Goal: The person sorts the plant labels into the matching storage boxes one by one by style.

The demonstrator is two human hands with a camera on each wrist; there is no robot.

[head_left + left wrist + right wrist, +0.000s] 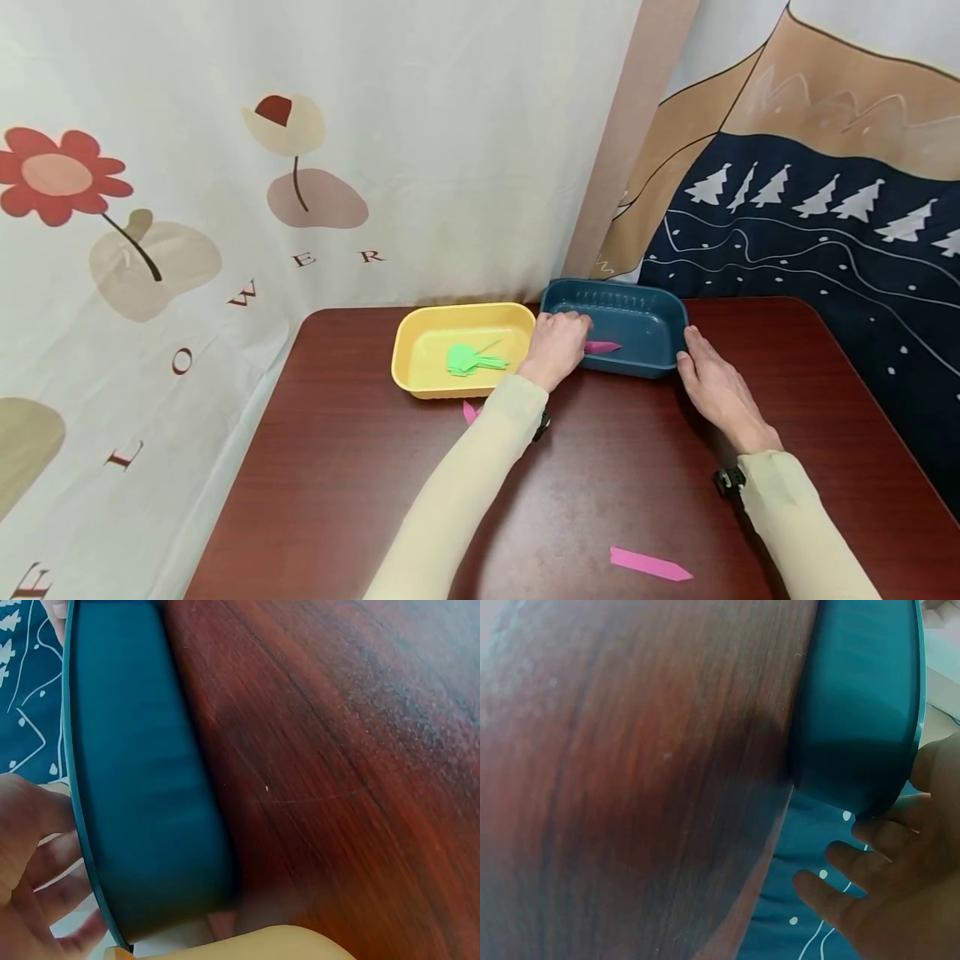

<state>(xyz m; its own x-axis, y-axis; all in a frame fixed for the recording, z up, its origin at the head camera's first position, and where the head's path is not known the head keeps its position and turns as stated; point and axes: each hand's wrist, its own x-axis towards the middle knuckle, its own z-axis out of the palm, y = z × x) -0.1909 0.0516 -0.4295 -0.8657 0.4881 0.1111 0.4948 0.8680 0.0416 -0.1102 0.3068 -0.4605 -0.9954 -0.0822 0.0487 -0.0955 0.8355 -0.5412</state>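
In the head view my left hand (557, 337) is bent over the left end of the blue tray (637, 321). Beside it a pink arrow-shaped strip (602, 347) lies in the tray. In the left wrist view the curled fingers (56, 859) pass behind the tray's rim, so what they touch is hidden. My right hand (720, 387) rests against the tray's right end with its fingers extended. In the right wrist view the fingers (859, 866) are spread, some touching the outer wall.
A yellow tray (402, 354) stands left of the blue one, with several bright green slips (462, 359) inside. Another pink strip (651, 564) lies near the table's front. Partly under my left forearm shows a pink piece (469, 412). Printed curtains hang behind the brown table (315, 467).
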